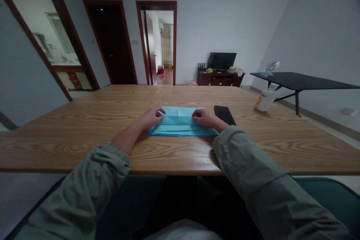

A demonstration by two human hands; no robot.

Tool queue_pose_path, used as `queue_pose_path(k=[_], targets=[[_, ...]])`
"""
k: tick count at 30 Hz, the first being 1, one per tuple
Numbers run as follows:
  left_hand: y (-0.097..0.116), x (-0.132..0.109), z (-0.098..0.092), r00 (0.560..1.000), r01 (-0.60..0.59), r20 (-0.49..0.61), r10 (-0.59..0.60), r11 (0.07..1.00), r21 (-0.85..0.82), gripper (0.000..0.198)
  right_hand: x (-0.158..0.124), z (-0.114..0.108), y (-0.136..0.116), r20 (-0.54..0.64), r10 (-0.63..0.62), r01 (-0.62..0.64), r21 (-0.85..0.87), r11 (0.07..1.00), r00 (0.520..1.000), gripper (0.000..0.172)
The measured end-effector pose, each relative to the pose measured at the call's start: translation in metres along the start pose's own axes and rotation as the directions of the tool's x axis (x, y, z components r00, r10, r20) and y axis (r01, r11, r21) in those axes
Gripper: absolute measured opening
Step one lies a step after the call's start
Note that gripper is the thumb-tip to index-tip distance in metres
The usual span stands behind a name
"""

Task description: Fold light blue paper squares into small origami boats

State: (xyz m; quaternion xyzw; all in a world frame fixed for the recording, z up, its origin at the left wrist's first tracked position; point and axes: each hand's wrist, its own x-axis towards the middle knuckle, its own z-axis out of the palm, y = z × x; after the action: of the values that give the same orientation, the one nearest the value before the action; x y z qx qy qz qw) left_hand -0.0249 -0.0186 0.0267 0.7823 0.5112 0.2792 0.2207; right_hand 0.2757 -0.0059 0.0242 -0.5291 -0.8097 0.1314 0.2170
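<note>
Light blue paper (180, 121), with a folded strip across it and a short crease near its far edge, lies in front of me. A darker blue sheet (182, 135) shows along its near edge, beneath the lighter one. At the left end of the fold, the curled fingers of my left hand (152, 117) pinch the paper. My right hand (207, 117) is closed on the paper nearer its right end, fingertips bent down onto the folded strip. The exact fingertip contact is partly hidden on both hands.
Beside my right hand, a black phone (224, 114) lies on the wooden table (92, 127). A whitish cup (265, 100) stands farther right. Beyond the table's right side is a black table (303, 81) with a clear plastic item (271, 68) on it.
</note>
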Motion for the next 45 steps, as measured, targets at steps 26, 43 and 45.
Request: queue_pose_path(k=[26,43,45], targets=[[0.004,-0.003,-0.003,0.984,-0.044,0.179,-0.021,0.935,0.351,0.05,-0.001,-0.004,0.005,-0.008,0.1,-0.101,-0.143,0.985,0.995,0.018],[-0.001,0.001,0.0,0.995,0.045,0.074,-0.06,0.98,0.195,0.047,-0.005,-0.013,-0.011,0.144,0.193,-0.239,0.459,0.856,0.971,0.033],[-0.005,0.002,-0.001,0.997,0.067,0.045,-0.07,0.996,0.055,0.04,-0.006,-0.015,-0.011,0.144,0.164,-0.217,0.568,0.794,0.976,0.034]])
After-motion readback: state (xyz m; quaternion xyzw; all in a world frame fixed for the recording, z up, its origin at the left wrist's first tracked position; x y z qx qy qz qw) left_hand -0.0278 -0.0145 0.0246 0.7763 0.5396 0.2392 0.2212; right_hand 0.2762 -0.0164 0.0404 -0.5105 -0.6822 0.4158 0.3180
